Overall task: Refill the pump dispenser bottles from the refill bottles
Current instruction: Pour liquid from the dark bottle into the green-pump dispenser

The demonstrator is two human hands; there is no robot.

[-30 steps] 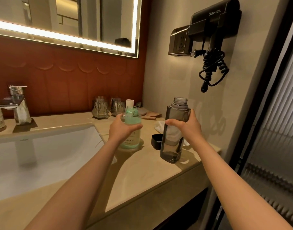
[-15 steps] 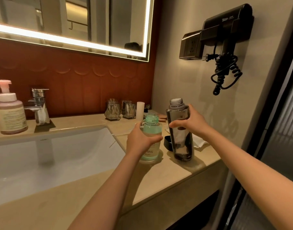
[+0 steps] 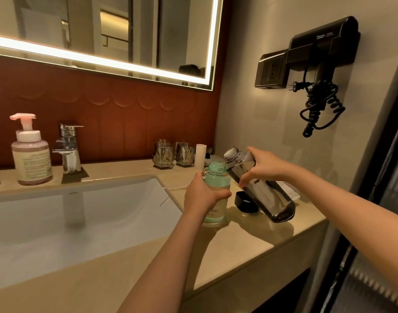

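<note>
My left hand (image 3: 202, 194) grips a small teal bottle (image 3: 216, 181) standing upright on the counter, its neck uncapped. My right hand (image 3: 264, 168) holds a tall dark grey refill bottle (image 3: 268, 199), lifted off the counter and tilted with its open mouth leaning left, just above and right of the teal bottle's neck. A little dark liquid sits in its lower end. A black cap (image 3: 244, 201) lies on the counter between the two bottles. A pink pump dispenser bottle (image 3: 31, 154) stands at the far left, beside the tap.
A white sink basin (image 3: 80, 211) fills the left. The chrome tap (image 3: 69, 150), two glasses (image 3: 174, 153) and a white tube (image 3: 200, 155) stand at the back. A white cloth (image 3: 288, 188) lies behind the grey bottle. A wall hair dryer (image 3: 317, 53) hangs right.
The grey bottle was upright on the counter; my right hand has lifted it and tipped its mouth toward the teal bottle. My view has swung left, bringing the pink dispenser into sight.
</note>
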